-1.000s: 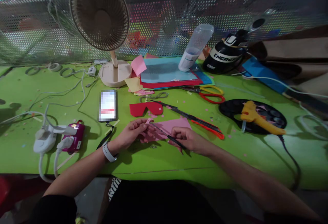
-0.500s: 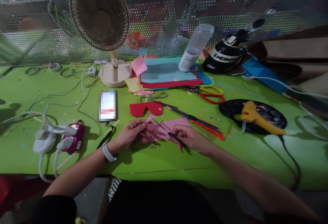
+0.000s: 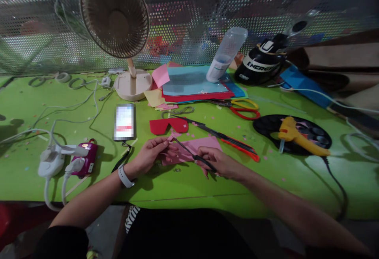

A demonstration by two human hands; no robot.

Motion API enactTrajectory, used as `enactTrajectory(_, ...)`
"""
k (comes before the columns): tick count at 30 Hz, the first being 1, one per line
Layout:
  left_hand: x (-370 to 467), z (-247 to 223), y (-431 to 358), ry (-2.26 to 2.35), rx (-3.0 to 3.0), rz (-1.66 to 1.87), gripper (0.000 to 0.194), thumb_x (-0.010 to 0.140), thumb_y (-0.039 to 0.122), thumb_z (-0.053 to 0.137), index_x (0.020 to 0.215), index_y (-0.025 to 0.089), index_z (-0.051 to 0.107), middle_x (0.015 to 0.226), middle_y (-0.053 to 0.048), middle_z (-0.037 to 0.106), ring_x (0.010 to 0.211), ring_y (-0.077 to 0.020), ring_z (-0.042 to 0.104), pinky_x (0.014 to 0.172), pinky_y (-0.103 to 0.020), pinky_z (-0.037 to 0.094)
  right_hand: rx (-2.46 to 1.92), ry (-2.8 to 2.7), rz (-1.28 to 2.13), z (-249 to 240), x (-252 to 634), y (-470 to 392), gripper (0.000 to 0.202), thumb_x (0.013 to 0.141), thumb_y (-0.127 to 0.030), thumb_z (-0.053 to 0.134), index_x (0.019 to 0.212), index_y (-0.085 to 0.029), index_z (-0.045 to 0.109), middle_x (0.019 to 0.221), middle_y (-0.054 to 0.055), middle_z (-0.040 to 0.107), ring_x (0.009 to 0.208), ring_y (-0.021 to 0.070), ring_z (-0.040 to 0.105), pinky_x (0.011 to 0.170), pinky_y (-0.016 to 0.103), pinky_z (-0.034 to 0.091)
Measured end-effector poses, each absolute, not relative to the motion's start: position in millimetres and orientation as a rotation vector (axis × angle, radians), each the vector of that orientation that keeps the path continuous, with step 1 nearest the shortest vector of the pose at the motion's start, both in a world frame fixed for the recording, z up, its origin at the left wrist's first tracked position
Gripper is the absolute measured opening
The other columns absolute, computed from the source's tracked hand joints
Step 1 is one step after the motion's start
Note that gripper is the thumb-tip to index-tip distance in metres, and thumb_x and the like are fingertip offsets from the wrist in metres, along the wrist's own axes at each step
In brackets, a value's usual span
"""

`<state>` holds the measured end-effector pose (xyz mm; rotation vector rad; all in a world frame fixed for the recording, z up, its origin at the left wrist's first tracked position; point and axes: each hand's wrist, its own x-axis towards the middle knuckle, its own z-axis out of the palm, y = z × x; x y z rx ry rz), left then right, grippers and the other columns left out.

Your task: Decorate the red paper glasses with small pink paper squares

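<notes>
My left hand is closed, its thumb and forefinger pinching a small pink paper piece. In my right hand are dark-handled scissors, their blades pointing up and left to the pinched piece. Under both hands lies a pink paper sheet on the green table. Just beyond it rests a red cut-out shape with small pink scraps beside it. A cutter with an orange edge lies slantwise to the right of the sheet.
A fan, phone and plugged adapters stand or lie left. Behind are stacked papers, a clear bottle, red-yellow scissors and a black jug. A yellow glue gun rests on a black palette at right.
The scissors and my right hand have shifted slightly left, bringing the blades nearer my left fingertips. My left hand has barely moved.
</notes>
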<state>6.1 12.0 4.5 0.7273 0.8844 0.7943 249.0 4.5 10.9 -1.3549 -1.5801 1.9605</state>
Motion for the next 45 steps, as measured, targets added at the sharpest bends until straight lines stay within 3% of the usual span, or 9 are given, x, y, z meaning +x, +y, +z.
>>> enactTrajectory(7, 9, 2, 10, 0.865, 0.699, 0.767, 0.029, 0.081, 0.034, 0.075, 0.099, 0.012, 0.069, 0.087, -0.008, 0.075, 0.065, -0.0119, 0.069, 0.057, -0.021, 0.053, -1.321, -1.558, 1.939, 4, 247, 3, 0.055, 0.065, -0.069, 0.073, 0.072, -0.021, 0.047, 0.057, -0.006, 0.054, 0.048, 0.009, 0.053, 0.044, 0.021, 0.039)
enactTrajectory(14, 7, -1, 12, 0.854, 0.68, 0.762, 0.023, 0.087, 0.03, 0.069, 0.102, 0.012, 0.069, 0.092, -0.01, 0.075, 0.063, -0.0113, 0.069, 0.056, -0.021, 0.054, -1.339, -1.517, 1.891, 2, 248, 3, 0.057, 0.063, -0.07, 0.074, 0.071, -0.021, 0.046, 0.055, -0.007, 0.051, 0.046, 0.0076, 0.051, 0.043, 0.021, 0.037)
enactTrajectory(20, 6, 0, 12, 0.84, 0.674, 0.813, 0.022, 0.09, 0.025, 0.065, 0.108, 0.012, 0.069, 0.104, -0.014, 0.075, 0.075, -0.0145, 0.072, 0.063, -0.022, 0.055, -1.345, -1.565, 1.909, 11, 250, 5, 0.058, 0.065, -0.073, 0.07, 0.072, -0.021, 0.046, 0.053, -0.006, 0.052, 0.045, 0.0076, 0.049, 0.042, 0.02, 0.034)
enactTrajectory(33, 5, 0, 12, 0.803, 0.616, 0.805, 0.019, 0.089, 0.022, 0.066, 0.104, 0.011, 0.07, 0.098, -0.013, 0.076, 0.076, -0.0156, 0.073, 0.072, -0.026, 0.059, -1.342, -1.535, 1.944, 3, 249, 2, 0.058, 0.061, -0.069, 0.076, 0.071, -0.021, 0.044, 0.054, -0.008, 0.049, 0.047, 0.0067, 0.047, 0.045, 0.02, 0.036)
enactTrajectory(45, 8, 1, 11, 0.809, 0.608, 0.795, 0.019, 0.087, 0.024, 0.069, 0.101, 0.011, 0.069, 0.092, -0.011, 0.076, 0.071, -0.013, 0.071, 0.071, -0.025, 0.056, -1.306, -1.527, 1.948, 1, 250, 1, 0.056, 0.062, -0.064, 0.078, 0.07, -0.02, 0.044, 0.058, -0.008, 0.048, 0.05, 0.0063, 0.047, 0.047, 0.021, 0.038)
